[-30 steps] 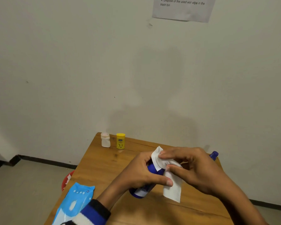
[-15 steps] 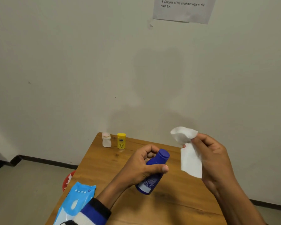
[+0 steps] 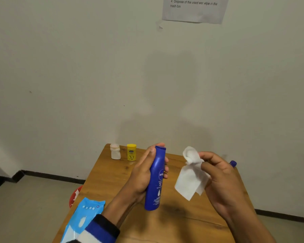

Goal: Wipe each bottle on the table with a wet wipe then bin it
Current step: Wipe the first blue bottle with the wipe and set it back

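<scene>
Since the frame half a second back, blue bottle (image 3: 156,179) has been turned from a tilt to near upright, cap at top, label facing the camera; wet wipe (image 3: 190,176) has dropped slightly and sits closer to the bottle, not touching it.

Left hand (image 3: 144,174): fingers and thumb wrapped round the bottle's upper body and neck, gripping it; the bottle's base hangs just above the wooden table (image 3: 174,223), whether it touches cannot be told.

Right hand (image 3: 219,178): fingers curled, pinching the wipe at its bunched top; the rest of the sheet hangs loose below and to the left of the fingers.

Far left corner of the table: small white bottle (image 3: 115,152) and yellow bottle (image 3: 131,152), both upright, just beside each other, near the wall; well apart from the hands.

Behind the right hand: a blue cap (image 3: 233,163) of another bottle shows; the rest is hidden.

Near left edge of table: light blue wipes pack (image 3: 84,216), lying flat, partly covered by a striped sleeve (image 3: 98,230).

On the floor left of the table: red bin (image 3: 75,195), mostly hidden by the table edge.

Wall above: printed paper sheet (image 3: 195,9), partly cut off by the frame.
</scene>
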### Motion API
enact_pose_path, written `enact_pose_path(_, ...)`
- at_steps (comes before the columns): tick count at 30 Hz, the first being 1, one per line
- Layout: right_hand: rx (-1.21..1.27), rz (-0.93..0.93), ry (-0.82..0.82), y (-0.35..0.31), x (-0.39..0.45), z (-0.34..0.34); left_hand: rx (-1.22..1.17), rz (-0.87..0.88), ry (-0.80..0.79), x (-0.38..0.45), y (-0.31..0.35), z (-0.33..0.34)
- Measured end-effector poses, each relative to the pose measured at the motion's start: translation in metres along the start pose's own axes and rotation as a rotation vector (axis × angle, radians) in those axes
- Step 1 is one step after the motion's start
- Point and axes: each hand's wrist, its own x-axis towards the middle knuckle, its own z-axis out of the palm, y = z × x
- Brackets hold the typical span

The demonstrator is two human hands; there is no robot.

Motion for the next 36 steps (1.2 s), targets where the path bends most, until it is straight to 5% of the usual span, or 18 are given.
enact_pose_path(8,-0.669,-0.725,-0.081,0.024,0.004,0.033,-0.167,-0.119,-0.013,-0.006,0.002,0.015)
enact_pose_path(15,-0.902,-0.794,-0.249,0.05,-0.016,0.042,-0.235,-0.15,0.067,0.001,0.008,-0.001)
enact_pose_path(22,-0.827,-0.899,0.01,0.019,0.0,0.045,-0.227,-0.168,0.0,-0.008,0.003,0.012)
enact_pose_path(30,-0.752,-0.718,-0.13,0.035,-0.015,0.032,-0.11,-0.149,0.024,-0.004,0.006,0.002)
enact_pose_path(36,-0.779,-0.802,-0.039,0.021,-0.001,0.031,-0.003,-0.166,0.02,-0.008,-0.002,0.009)
